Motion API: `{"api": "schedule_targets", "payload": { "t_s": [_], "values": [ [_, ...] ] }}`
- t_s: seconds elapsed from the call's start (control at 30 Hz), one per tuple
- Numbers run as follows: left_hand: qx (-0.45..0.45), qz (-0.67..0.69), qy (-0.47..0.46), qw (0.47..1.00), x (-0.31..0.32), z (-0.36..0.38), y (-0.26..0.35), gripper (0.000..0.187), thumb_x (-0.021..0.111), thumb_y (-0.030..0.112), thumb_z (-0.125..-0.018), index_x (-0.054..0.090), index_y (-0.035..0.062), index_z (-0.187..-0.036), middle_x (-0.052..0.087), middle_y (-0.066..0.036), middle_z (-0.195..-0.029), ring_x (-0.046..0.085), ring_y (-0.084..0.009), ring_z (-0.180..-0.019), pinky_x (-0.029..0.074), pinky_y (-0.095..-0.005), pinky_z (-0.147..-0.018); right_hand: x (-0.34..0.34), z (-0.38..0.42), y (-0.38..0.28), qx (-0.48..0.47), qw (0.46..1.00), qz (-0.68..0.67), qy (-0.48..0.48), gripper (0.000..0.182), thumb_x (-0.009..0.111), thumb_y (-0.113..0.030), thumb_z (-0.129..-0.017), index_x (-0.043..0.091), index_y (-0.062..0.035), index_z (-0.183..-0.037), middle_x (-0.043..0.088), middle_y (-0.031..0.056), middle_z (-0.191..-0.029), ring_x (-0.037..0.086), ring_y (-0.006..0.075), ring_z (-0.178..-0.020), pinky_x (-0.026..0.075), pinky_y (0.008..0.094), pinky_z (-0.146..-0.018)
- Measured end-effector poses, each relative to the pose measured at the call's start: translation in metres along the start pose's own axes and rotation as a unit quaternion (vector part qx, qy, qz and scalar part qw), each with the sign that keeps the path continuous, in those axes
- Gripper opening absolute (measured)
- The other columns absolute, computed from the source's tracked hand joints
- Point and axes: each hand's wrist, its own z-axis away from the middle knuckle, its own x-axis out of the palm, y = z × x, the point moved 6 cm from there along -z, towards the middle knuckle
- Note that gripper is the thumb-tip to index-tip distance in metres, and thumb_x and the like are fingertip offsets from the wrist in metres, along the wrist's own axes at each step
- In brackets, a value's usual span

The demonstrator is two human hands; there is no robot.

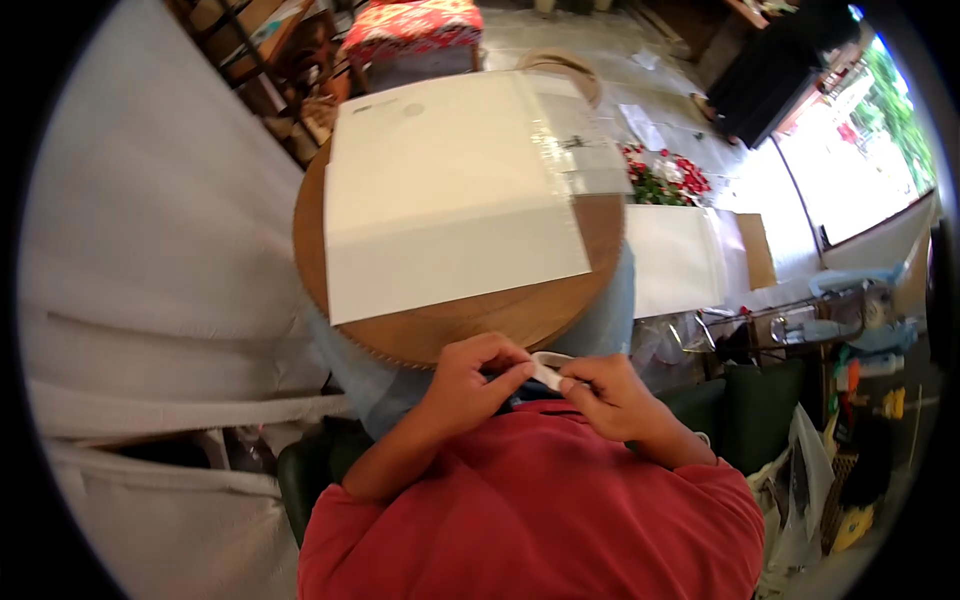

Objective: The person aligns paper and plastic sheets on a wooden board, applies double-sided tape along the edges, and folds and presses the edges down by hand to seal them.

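Observation:
Close in front of my red shirt, both hands meet over a small whitish ring-shaped roll (547, 371) that looks like tape. My right hand (610, 397) grips its right side between thumb and fingers. The fingertips of my left hand (480, 375) are pinched together at its left edge; whether a loose end lies between them is too small to tell. Just beyond the hands, a round wooden table (490, 322) bears a large white sheet (450, 190). Clear plastic (590, 150) with shiny creases lies along the sheet's right side.
Red and white flowers (668, 180) stand right of the table, near another white sheet (675, 262) and brown cardboard (755, 250). A cluttered rack (800, 325) is at the right. Pale cloth (170, 220) hangs on the left. A person in dark clothes (775, 75) stands near the bright doorway.

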Motion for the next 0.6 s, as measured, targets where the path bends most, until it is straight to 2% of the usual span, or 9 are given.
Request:
{"api": "schedule_targets", "payload": {
  "t_s": [0.03,0.07,0.13,0.17,0.3,0.4,0.47,0.6],
  "values": [
    [-0.046,0.021,-0.005,0.999,-0.001,0.002,-0.001,0.010,0.078,0.001,-0.096,0.073,-0.0029,-0.104,0.073,-0.004,-0.096,0.070,-0.0094,-0.091,0.057,-0.0261,-0.082,-0.001,-0.002,-0.007,-0.019,0.999,-0.012,0.028,0.016,0.065,-0.012,-0.099,0.071,0.0010,-0.091,0.062,0.0167,-0.064,0.056,0.0284,-0.050,0.041,0.0403,-0.050],
    [-0.054,0.017,0.009,0.998,-0.004,0.004,-0.002,0.010,0.078,0.001,-0.096,0.073,-0.0029,-0.104,0.073,-0.004,-0.096,0.070,-0.0094,-0.091,0.057,-0.0261,-0.082,0.003,-0.003,-0.007,-0.023,0.999,-0.021,0.015,0.016,0.065,-0.012,-0.099,0.071,0.0010,-0.091,0.062,0.0167,-0.064,0.056,0.0284,-0.050,0.041,0.0403,-0.050],
    [-0.083,0.115,0.006,0.990,-0.004,0.005,-0.009,0.009,0.078,0.000,-0.096,0.073,-0.0028,-0.104,0.074,-0.003,-0.097,0.069,-0.0080,-0.090,0.056,-0.0249,-0.081,0.001,-0.003,-0.001,0.000,1.000,-0.016,0.026,0.015,0.067,-0.012,-0.098,0.072,-0.0001,-0.091,0.063,0.0152,-0.064,0.057,0.0272,-0.050,0.041,0.0387,-0.050],
    [-0.074,0.111,0.015,0.991,-0.006,0.005,-0.009,0.008,0.076,-0.002,-0.097,0.074,-0.0031,-0.104,0.074,-0.003,-0.098,0.068,-0.0071,-0.090,0.056,-0.0235,-0.081,0.001,-0.003,0.002,0.020,1.000,0.000,0.020,0.014,0.070,-0.013,-0.098,0.073,-0.0011,-0.091,0.065,0.0141,-0.065,0.058,0.0261,-0.053,0.042,0.0387,-0.051],
    [-0.099,0.046,0.071,0.992,-0.013,0.008,-0.003,0.008,0.076,-0.002,-0.097,0.074,-0.0034,-0.104,0.074,-0.002,-0.097,0.068,-0.0067,-0.091,0.055,-0.0228,-0.081,0.000,-0.006,-0.004,-0.002,0.999,0.028,0.028,0.014,0.071,-0.014,-0.098,0.074,-0.0015,-0.092,0.065,0.0141,-0.066,0.060,0.0273,-0.056,0.045,0.0402,-0.053],
    [-0.089,0.076,0.051,0.992,-0.016,0.008,-0.008,0.007,0.076,-0.002,-0.097,0.074,-0.0021,-0.103,0.073,-0.003,-0.101,0.068,-0.0079,-0.091,0.055,-0.0234,-0.080,-0.002,-0.008,-0.009,-0.018,0.998,0.049,0.027,0.014,0.072,-0.015,-0.097,0.075,-0.0021,-0.093,0.064,0.0141,-0.065,0.060,0.0295,-0.058,0.046,0.0417,-0.055],
    [-0.034,0.034,0.005,0.999,-0.017,0.005,0.000,0.006,0.074,0.000,-0.098,0.073,0.0000,-0.104,0.070,-0.006,-0.110,0.066,-0.0096,-0.095,0.054,-0.0243,-0.081,-0.004,-0.008,-0.007,-0.042,0.997,0.058,0.023,0.015,0.072,-0.017,-0.097,0.076,-0.0027,-0.095,0.065,0.0146,-0.066,0.061,0.0313,-0.059,0.047,0.0424,-0.056],
    [-0.004,-0.049,-0.022,0.999,-0.021,-0.011,0.007,0.007,0.071,0.003,-0.100,0.072,0.0024,-0.107,0.065,-0.009,-0.120,0.064,-0.0120,-0.101,0.053,-0.0263,-0.084,-0.014,-0.014,-0.016,-0.041,0.995,0.089,0.022,0.016,0.073,-0.019,-0.097,0.076,-0.0034,-0.098,0.066,0.0148,-0.066,0.063,0.0316,-0.061,0.047,0.0434,-0.056]
  ]
}}
